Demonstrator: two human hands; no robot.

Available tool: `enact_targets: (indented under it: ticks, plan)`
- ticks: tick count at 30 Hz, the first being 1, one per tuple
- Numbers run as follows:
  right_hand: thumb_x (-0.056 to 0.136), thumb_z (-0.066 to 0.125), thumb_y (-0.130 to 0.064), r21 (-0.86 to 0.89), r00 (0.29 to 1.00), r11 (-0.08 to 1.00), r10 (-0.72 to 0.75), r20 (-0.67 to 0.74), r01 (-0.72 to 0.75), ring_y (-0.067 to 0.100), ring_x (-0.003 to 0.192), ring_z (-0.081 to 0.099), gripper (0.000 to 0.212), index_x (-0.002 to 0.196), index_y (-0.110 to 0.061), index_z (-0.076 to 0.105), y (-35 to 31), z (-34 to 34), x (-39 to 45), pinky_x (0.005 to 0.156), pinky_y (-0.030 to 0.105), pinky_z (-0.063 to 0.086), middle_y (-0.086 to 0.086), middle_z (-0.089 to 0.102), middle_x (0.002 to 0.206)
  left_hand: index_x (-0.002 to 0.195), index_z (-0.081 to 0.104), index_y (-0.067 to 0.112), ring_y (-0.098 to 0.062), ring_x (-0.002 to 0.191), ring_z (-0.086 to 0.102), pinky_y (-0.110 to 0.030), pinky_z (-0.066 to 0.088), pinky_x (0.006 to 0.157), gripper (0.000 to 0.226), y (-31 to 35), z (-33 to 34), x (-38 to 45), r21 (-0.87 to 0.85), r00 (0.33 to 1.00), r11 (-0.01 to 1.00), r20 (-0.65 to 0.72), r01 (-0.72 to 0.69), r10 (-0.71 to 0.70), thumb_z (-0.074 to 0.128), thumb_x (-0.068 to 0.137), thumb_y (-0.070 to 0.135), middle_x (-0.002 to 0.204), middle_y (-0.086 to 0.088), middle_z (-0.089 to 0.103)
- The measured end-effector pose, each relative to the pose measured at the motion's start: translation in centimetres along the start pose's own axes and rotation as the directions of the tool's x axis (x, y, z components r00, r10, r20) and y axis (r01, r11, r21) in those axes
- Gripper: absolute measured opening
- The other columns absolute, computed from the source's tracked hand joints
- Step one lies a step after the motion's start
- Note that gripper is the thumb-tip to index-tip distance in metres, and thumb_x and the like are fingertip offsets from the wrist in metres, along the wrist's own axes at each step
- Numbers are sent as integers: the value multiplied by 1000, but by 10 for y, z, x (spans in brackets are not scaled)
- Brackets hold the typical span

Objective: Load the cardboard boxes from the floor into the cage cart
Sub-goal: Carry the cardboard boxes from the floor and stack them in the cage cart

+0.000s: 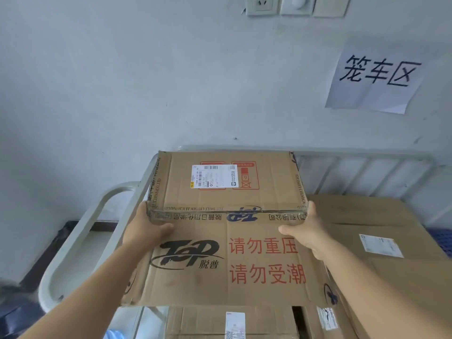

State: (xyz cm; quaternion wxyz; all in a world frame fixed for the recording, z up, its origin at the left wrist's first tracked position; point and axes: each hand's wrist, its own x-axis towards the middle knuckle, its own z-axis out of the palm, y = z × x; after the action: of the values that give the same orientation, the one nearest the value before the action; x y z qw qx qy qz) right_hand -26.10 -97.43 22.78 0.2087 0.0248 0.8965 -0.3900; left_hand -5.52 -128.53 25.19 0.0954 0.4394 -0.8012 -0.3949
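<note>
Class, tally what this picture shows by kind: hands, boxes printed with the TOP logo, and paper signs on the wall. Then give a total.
Hands: 2, left hand and right hand
TOP-logo boxes: 2, upper box and lower box
Paper sign: 1
Total: 5

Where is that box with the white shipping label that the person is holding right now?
In the head view, the labelled box sits centre frame, gripped at its near corners by the left hand and right hand, atop a larger Top-branded box, against the cart's back rail.
</note>
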Motion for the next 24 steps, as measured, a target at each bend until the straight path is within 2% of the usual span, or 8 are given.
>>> enact_targets:
  ticks: [2,6,11,16,21,24]
  plan:
    - [47,89,-41,2,999,1000,20,32,-20,27,106,60,102,129,-36,28,5,10,16,84,52,56,3,56,126,119,46,28,-16,87,65,-35,54,71,59,-7,13,16,12,999,999,28,36,-36,81,71,26,102,7,67]
    - [60,88,-32,-14,993,999,54,102,-52,27,114,57,111,146,-33,17,11,33,50,92,53,52,5,48,139,119,44,27,-16,83,65,-32,54,66,58,-18,38,49,55,994,994,50,93,-96,81,73,26,100,7,66]
    - [67,86,-28,-34,985,996,88,152,-84,27,116,56,113,150,-34,10,29,68,103,93,51,51,7,46,141,118,43,31,-18,86,65,-39,55,77,60,-39,78,93,116,988,984,60,136,-144,81,72,28,100,9,66]
    - [68,86,-30,-76,975,990,130,180,-118,28,118,56,115,150,-38,6,54,99,150,92,51,52,6,44,143,124,41,33,-13,85,63,-27,49,59,62,-65,126,128,129,979,976,89,173,-185,79,76,27,105,10,65]
    - [67,85,-34,-104,969,982,176,175,-159,27,114,58,114,149,-41,6,81,124,188,90,54,53,7,45,142,131,37,37,-16,91,66,-40,57,78,73,-92,170,161,125,961,966,137,225,-241,80,72,32,109,12,66]
    - [73,84,-30,-101,966,979,190,173,-175,28,116,56,118,151,-43,-4,94,137,205,89,50,53,7,41,146,134,35,35,-15,91,66,-41,57,79,78,-102,191,180,120,954,968,178,221,-240,81,71,30,109,11,65]
